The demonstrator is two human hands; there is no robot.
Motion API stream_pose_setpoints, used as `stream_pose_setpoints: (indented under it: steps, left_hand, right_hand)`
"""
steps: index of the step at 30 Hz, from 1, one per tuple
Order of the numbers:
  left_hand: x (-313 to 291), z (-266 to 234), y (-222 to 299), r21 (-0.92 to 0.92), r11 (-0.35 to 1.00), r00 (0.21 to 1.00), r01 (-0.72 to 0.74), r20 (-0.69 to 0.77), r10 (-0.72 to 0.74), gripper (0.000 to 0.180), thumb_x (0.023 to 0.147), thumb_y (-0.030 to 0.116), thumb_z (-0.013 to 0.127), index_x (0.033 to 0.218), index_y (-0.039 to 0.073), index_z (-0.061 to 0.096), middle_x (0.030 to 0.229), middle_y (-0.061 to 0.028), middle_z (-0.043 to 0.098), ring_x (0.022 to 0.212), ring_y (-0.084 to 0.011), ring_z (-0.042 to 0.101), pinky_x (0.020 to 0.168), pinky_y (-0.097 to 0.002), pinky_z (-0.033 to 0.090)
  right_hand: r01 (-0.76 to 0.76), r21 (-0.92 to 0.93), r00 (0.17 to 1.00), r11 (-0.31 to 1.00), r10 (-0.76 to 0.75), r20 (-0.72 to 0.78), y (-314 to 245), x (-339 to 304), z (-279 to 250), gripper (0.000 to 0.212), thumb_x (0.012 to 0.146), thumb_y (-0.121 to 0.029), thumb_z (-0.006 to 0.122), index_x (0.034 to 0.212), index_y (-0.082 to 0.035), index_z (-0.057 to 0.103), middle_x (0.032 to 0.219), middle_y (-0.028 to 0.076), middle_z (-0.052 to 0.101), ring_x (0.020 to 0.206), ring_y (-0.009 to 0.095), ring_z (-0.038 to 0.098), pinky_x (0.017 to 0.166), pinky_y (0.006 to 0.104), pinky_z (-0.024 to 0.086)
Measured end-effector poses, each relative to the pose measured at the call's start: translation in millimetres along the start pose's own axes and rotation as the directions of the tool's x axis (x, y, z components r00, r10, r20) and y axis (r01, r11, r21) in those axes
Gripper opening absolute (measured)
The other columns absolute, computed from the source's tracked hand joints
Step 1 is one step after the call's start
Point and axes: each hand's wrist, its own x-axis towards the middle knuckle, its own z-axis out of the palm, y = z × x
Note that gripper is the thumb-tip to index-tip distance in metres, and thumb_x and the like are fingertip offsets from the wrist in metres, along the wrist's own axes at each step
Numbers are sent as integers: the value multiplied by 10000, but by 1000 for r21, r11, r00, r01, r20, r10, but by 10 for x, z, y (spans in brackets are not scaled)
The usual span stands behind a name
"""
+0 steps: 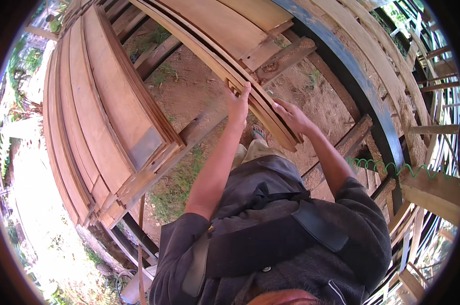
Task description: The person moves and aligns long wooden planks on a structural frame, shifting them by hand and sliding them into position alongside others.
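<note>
A few long, thin wooden boards [266,121] stand on edge, side by side, with their near ends just in front of my body. My left hand [237,105] grips them from the left, thumb over the upper edges and fingers against the left face. From the right, my right hand [293,116] holds the same boards close to their near ends, its fingers along the outer face. The right thumb is hidden. The boards' far ends run out of the picture at the top.
Stacked wooden planks [100,101] lie at the left. Another plank pile [225,28] lies beyond the boards. A dark blue rail [354,66] curves along the right, with a green coiled cord [392,166] near it. Crossbeams [204,124] span the dirt ground [189,84].
</note>
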Motion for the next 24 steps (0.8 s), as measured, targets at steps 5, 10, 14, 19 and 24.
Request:
stream_pose_setpoints:
  steps: [5, 10, 14, 19, 24]
  left_hand:
    - [42, -4, -68, 29, 998, 997, -64, 43, 63, 828, 939, 250, 700, 1545, 85, 160, 1384, -119, 490, 1189, -210, 533, 942, -383, 487]
    - [-36, 38, 45, -12, 1000, 1000, -25, 10, 25, 817, 939, 219, 698, 1544, 64, 171, 1403, -135, 476, 1232, -218, 509, 1000, -368, 451]
    - [-97, 14, 83, -54, 997, 999, -51, 9, 52, 807, 936, 199, 699, 1540, 31, 191, 1436, -158, 442, 1287, -227, 468, 1067, -354, 404]
    - [-105, 27, 126, -18, 999, 999, -38, 0, 38, 861, 926, 217, 711, 1537, -20, 153, 1453, -194, 426, 1318, -249, 451, 1088, -362, 391]
    - [-203, 133, -120, 178, 965, 964, -195, -148, 222, 931, 850, 137, 737, 1538, -12, 127, 1404, -253, 458, 1288, -315, 488, 1084, -390, 397]
  right_hand:
    - [-105, -320, 981, 942, 46, -188, 118, 39, -338, 447, 1013, -423, 487, 1297, -97, 599, 1122, 200, 692, 1007, 360, 680, 881, 456, 516]
    - [-156, -469, 873, 869, -101, -477, -29, -139, -472, 326, 985, -302, 556, 1255, -131, 622, 1133, 159, 685, 1035, 378, 655, 868, 475, 513]
    - [101, -349, 904, 932, -232, -358, -234, -392, -170, 415, 932, -314, 634, 1271, -75, 610, 1182, 192, 660, 1063, 392, 643, 894, 456, 511]
    - [-24, -251, 992, 968, -7, -122, -562, -569, 330, 713, 828, -222, 720, 1448, -67, 404, 1211, 290, 620, 1142, 421, 601, 919, 470, 506]
    - [-27, -283, 1000, 959, 30, 7, -509, -523, 483, 793, 749, -38, 583, 1494, -79, 316, 1236, 313, 585, 1043, 484, 614, 839, 554, 512]
